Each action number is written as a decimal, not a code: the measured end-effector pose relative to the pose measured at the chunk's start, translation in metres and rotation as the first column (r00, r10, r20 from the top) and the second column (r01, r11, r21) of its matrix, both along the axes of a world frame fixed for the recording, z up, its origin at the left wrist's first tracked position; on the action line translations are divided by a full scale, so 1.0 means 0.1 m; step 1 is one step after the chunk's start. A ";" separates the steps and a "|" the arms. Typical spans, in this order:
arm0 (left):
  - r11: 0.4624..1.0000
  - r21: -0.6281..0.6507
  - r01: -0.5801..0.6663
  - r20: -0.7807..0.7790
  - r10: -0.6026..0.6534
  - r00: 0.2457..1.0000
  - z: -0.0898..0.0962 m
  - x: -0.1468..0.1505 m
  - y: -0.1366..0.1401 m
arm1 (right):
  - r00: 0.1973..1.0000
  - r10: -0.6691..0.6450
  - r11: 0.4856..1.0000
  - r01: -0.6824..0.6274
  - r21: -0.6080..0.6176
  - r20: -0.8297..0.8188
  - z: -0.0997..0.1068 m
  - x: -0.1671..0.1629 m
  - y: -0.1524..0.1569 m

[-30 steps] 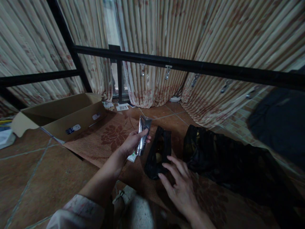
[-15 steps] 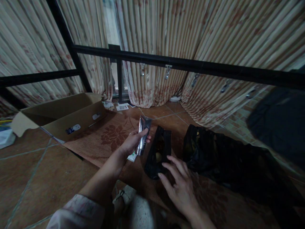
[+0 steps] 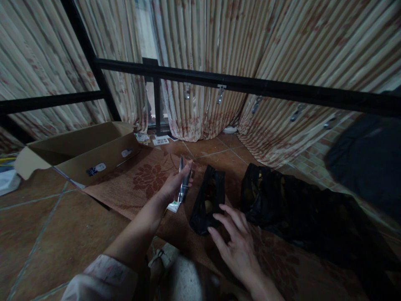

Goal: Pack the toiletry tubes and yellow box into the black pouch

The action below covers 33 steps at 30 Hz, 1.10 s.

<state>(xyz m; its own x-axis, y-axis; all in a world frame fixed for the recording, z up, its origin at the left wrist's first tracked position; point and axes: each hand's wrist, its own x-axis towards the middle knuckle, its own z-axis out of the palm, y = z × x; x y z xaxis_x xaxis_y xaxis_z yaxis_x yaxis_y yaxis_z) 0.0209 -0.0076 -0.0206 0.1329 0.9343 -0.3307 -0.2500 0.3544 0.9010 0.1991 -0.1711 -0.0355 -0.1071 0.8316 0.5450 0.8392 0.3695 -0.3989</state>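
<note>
My left hand (image 3: 175, 182) is closed round a shiny silver squeeze tube (image 3: 184, 184), held tilted above the mat so that its narrow side faces me. Just below the tube lies a small white and green packet (image 3: 173, 206). To the right of it stands a small black pouch (image 3: 197, 217), its top gaping, with a pale round thing (image 3: 208, 205) and other dark items inside that I cannot make out. My right hand (image 3: 234, 242) hovers at the pouch's near right edge, fingers apart and holding nothing; whether the fingertips touch the pouch I cannot tell.
A reddish patterned mat (image 3: 150, 179) covers the tiled floor. At left stands an open cardboard box (image 3: 106, 163). A large black bag (image 3: 282, 200) lies to the right. Beyond, a black metal rail (image 3: 200, 77) with hanging clips crosses before striped curtains (image 3: 200, 37). Printed cards (image 3: 161, 141) lie near the curtain.
My left hand has turned the silver tube from its broad face to its narrow side and shifted it slightly left. The right hand and the pouch have stayed in place.
</note>
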 end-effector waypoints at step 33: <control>0.994 0.042 -0.102 0.173 0.093 0.980 0.02 -0.02 0.00 | 1.000 0.005 1.000 -0.005 -0.022 0.000 -0.01 0.00 0.00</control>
<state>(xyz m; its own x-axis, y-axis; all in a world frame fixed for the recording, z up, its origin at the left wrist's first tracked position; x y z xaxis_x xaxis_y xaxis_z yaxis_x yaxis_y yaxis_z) 0.0184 -0.0072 -0.0184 0.0904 0.9606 -0.2629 -0.4327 0.2756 0.8584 0.1992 -0.1712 -0.0369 -0.1112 0.8427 0.5268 0.8373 0.3650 -0.4070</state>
